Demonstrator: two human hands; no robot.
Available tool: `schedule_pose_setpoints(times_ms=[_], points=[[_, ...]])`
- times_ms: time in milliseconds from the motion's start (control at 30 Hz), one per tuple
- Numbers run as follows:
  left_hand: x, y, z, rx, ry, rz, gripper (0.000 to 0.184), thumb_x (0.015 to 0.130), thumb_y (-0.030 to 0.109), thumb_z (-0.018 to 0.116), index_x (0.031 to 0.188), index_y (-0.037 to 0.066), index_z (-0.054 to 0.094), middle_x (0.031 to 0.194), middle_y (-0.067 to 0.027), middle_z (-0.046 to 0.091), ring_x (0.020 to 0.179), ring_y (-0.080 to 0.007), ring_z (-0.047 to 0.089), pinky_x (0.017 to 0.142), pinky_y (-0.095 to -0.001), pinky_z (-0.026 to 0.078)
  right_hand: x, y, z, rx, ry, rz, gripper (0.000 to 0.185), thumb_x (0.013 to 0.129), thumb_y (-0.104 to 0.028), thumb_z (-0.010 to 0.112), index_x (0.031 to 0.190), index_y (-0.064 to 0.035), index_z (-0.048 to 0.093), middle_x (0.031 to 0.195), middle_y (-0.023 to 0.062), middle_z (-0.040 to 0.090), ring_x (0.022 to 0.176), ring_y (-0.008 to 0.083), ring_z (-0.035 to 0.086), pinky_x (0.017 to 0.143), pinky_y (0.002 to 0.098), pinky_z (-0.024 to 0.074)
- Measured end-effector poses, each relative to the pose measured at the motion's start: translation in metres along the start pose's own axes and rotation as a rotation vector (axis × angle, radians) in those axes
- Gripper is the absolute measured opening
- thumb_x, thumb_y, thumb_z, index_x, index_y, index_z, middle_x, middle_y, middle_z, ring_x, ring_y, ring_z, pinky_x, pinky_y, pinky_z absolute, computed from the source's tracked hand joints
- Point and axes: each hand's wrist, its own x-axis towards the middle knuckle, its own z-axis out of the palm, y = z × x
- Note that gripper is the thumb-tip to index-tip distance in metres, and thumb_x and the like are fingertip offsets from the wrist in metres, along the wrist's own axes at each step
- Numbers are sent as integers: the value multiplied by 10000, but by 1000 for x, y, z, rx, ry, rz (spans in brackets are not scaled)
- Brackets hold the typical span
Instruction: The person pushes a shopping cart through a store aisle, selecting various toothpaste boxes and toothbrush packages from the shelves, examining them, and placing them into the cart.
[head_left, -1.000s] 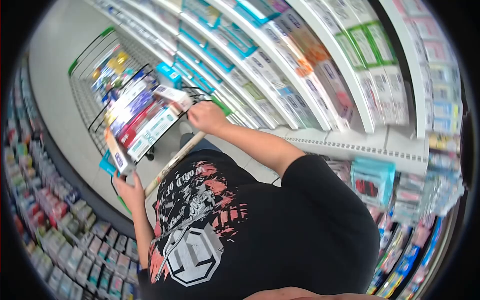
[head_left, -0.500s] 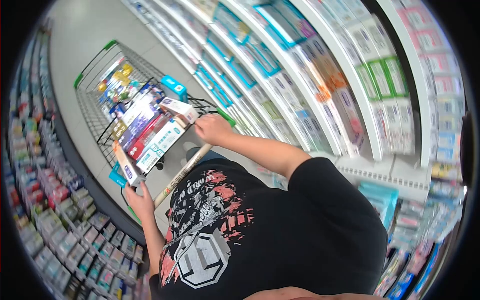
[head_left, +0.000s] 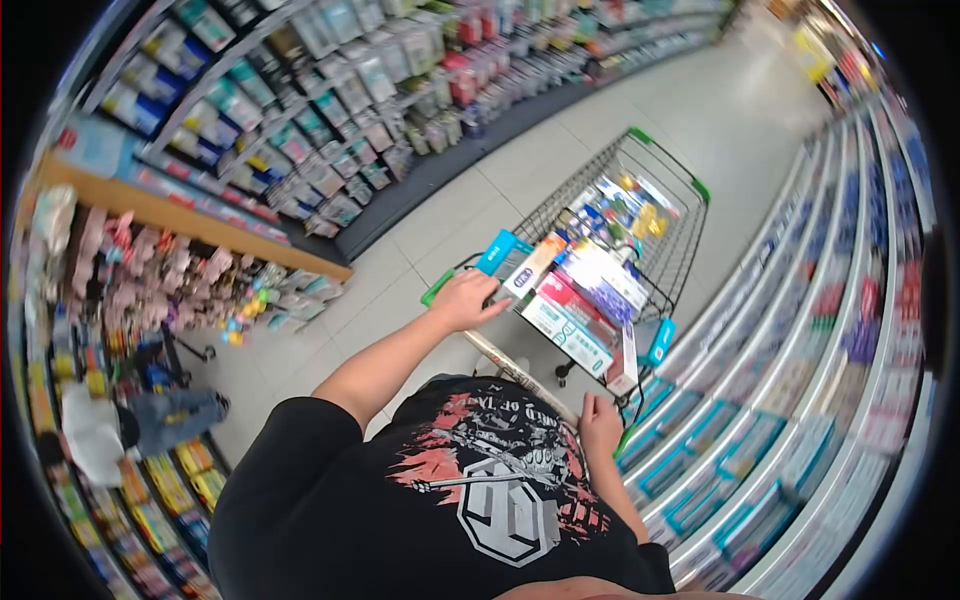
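A wire shopping cart [head_left: 690, 235] with green corners stands in front of me. My left hand [head_left: 468, 300] is wrapped over the left end of its pale handle [head_left: 515, 370], thumb pointing inward. My right hand [head_left: 600, 427] closes round the right end, its fingers partly hidden. Across the near part of the cart lie a white box with teal print [head_left: 567, 335], a red box [head_left: 580, 305] and a purple-and-white box [head_left: 605, 290]. A narrow carton [head_left: 535, 265] leans near my left hand, and another narrow carton [head_left: 622, 360] stands near my right. Yellow-gold packs [head_left: 650, 222] lie farther in.
Stocked shelves [head_left: 770, 400] run close along the right side. A rack of hanging packs [head_left: 390, 100] curves along the left, above a dark base. A person in jeans [head_left: 165, 420] is at the far left, near more shelves. Tiled floor [head_left: 700, 95] stretches ahead between the shelves.
The view has swung round, and the cart now points up and right instead of up and left. The display end and the person have come into view. Both hands stay at the handle.
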Motion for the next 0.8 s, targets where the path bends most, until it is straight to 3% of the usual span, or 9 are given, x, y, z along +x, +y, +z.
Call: schedule_pose_setpoints(times_ms=[100, 167, 333, 533, 633, 800], points=[[-8, -10, -6, 121, 111, -24, 358, 930, 432, 734, 980, 83, 670, 908, -93, 683, 950, -321, 666, 885, -446, 507, 0, -10, 4, 9, -100, -238, 387, 992, -422, 667, 850, -67, 719, 852, 166, 711, 838, 404, 682, 741, 506, 539], [-16, -3, -9, 198, 157, -178, 372, 927, 436, 733, 1029, 83, 671, 1095, -115, 653, 1138, -338, 605, 1028, -488, 437, 6, -7, 1, -40, -201, -440, 415, 980, -463, 681, 867, -65, 717, 861, 163, 709, 854, 399, 687, 752, 500, 547], [-63, -13, -9, 375, 442, -487, 490, 930, 497, 715, 1147, 58, 691, 1492, -207, 493, 1428, -432, 408, 1212, -600, 276, 22, -26, 27, -119, -273, -521, 477, 962, -535, 685, 913, -60, 701, 869, 153, 711, 857, 394, 691, 717, 504, 555], [-79, -49, -34, 256, 242, -450, 572, 915, 563, 715, 1171, 52, 696, 1568, -280, 408, 1488, -509, 302, 1212, -701, 207, 28, -70, 32, -201, -317, -462, 526, 981, -566, 653, 842, -59, 634, 799, 177, 685, 777, 421, 687, 676, 537, 538], [-74, -75, -53, 224, 137, -465, 744, 870, 689, 695, 1231, 39, 703, 1602, -291, 359, 1509, -502, 268, 1231, -711, 148, 31, -100, 41, -210, -302, -435, 550, 982, -578, 647, 811, -56, 613, 779, 182, 678, 749, 433, 681, 656, 547, 527], [-67, -128, -90, 188, 19, -376, 824, 788, 780, 723, 1156, 44, 686, 1632, -315, 281, 1523, -541, 209, 1224, -733, 140, 36, -138, 76, -216, -219, -418, 560, 984, -572, 643, 794, -47, 608, 779, 201, 675, 737, 448, 674, 637, 554, 519]])
